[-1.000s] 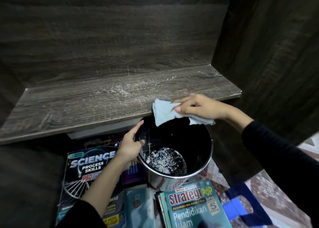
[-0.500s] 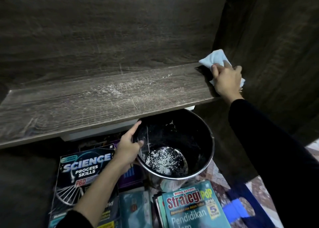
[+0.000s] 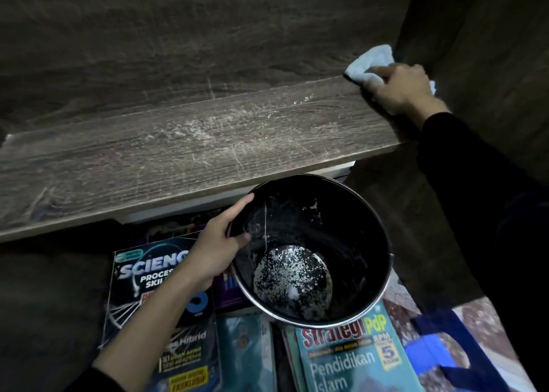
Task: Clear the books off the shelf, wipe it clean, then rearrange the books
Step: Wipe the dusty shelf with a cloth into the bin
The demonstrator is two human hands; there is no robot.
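Observation:
The dark wooden shelf (image 3: 178,160) holds no books and shows white dust streaks across its middle. My right hand (image 3: 401,90) presses a pale blue cloth (image 3: 367,63) into the shelf's back right corner, against the side wall. My left hand (image 3: 215,247) grips the left rim of a round metal bin (image 3: 377,290) held just below the shelf's front edge; white crumbs lie on its bottom. Books lie below: a dark Science Process Skills book (image 3: 142,284) at the left, a teal Strategi PdP book (image 3: 353,359) at the front, and others between them.
The cabinet's side wall (image 3: 481,79) rises close on the right and the back panel (image 3: 193,44) stands behind the shelf. A blue stool or frame (image 3: 439,350) sits on patterned floor at the lower right. A white strip (image 3: 341,168) runs under the shelf.
My right hand carried the cloth from the shelf's front edge above the bin up to the back right corner. The left hand still holds the bin in about the same place.

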